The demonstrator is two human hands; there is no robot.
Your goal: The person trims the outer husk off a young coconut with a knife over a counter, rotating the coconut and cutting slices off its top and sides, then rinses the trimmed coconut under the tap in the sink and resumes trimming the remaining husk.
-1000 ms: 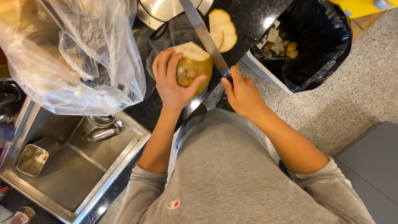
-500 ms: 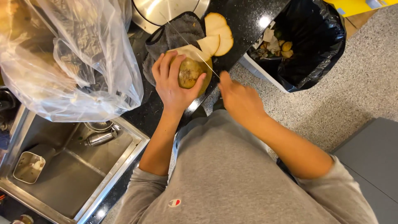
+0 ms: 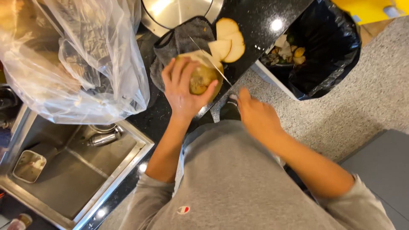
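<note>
Left hand point(image 3: 182, 87): it is wrapping around a young coconut point(image 3: 203, 76), fingers spread over its near side and thumb curling along the right, holding it steady.
Coconut: it is sitting on a dark grey cloth point(image 3: 181, 42) at the edge of the black table point(image 3: 264, 17); its husk is showing pale on top and brownish-green lower down.
Right hand point(image 3: 255, 113): it is closing around the handle of a long knife point(image 3: 211, 61); the handle itself is hiding inside the fist.
Knife: its thin blade is running diagonally up and to the left from the right hand, lying against the upper right side of the coconut; whether it is biting into the husk cannot be told.
Cut pieces: pale husk slices point(image 3: 228, 40) are lying on the table just beyond the coconut, overlapping one another.
Metal bowl point(image 3: 179, 12): it is standing at the far edge of the cloth, touching it.
Plastic bag point(image 3: 72, 59): a large clear bag is bulging to the left of the cloth, over the table.
Sink point(image 3: 68, 170): a steel sink is lying below the bag, with a small square container point(image 3: 27, 166) in it.
Bin point(image 3: 319, 51): lined with a black bag, it is standing on the speckled floor to the right of the table, holding scraps.
Clothing: the person is wearing a grey sweatshirt point(image 3: 238, 187).
</note>
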